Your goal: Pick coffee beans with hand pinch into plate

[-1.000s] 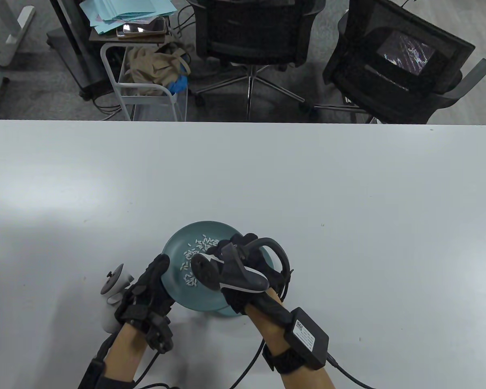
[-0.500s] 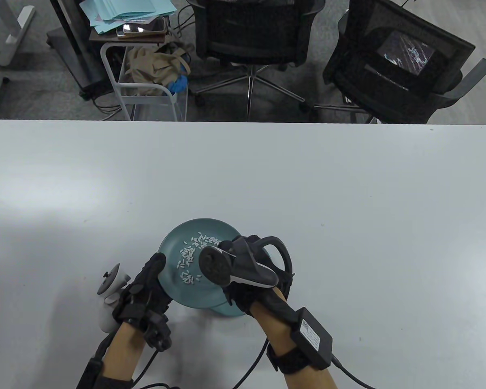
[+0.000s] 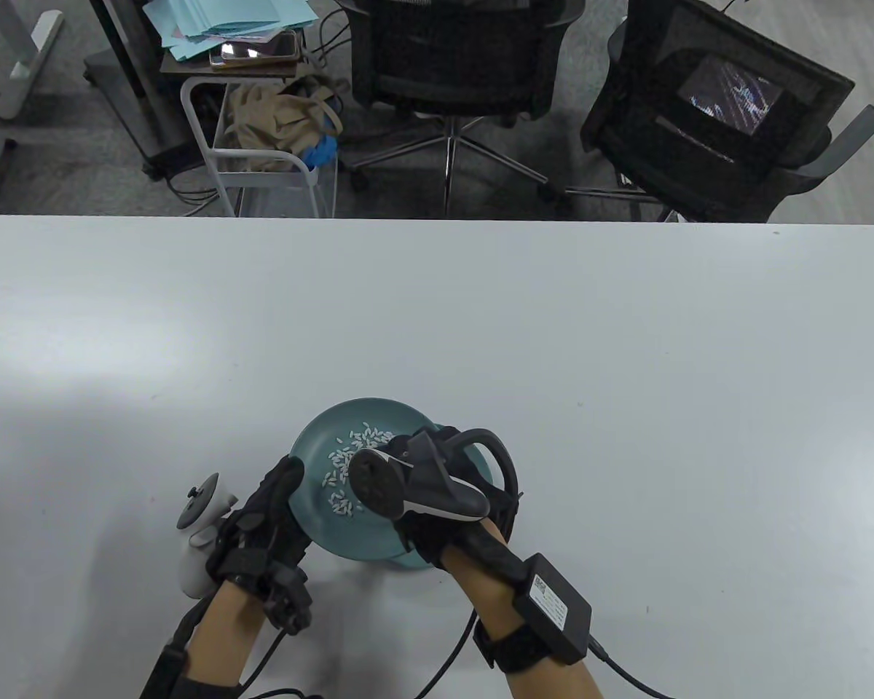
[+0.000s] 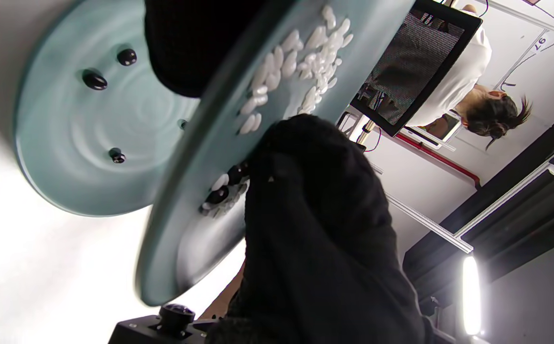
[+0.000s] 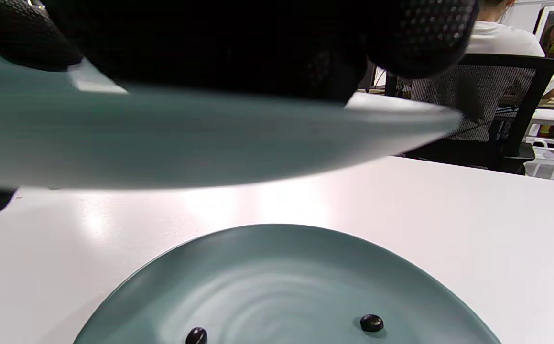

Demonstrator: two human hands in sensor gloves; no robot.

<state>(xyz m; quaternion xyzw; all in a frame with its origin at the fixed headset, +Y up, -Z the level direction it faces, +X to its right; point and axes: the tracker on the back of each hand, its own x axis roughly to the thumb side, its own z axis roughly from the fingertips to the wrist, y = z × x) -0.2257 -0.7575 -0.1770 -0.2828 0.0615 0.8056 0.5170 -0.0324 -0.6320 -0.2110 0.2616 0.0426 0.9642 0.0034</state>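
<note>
Raised teal plate (image 3: pixel 379 422), tilted, bearing white grains (image 4: pixel 300 57); left hand (image 3: pixel 266 520) grips its edge. Right hand (image 3: pixel 444 495) over it, grasp indiscernible. Lower plate (image 5: pixel 281 272): coffee beans (image 5: pixel 371 323).

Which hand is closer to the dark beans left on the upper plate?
Right. The right hand has its fingertips right at the dark beans on the upper plate; the left hand grips that plate's left rim.

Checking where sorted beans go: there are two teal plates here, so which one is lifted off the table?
The upper plate, strewn with white grains, held tilted by the left hand; the lower plate, holding only dark beans, lies on the table.
</note>
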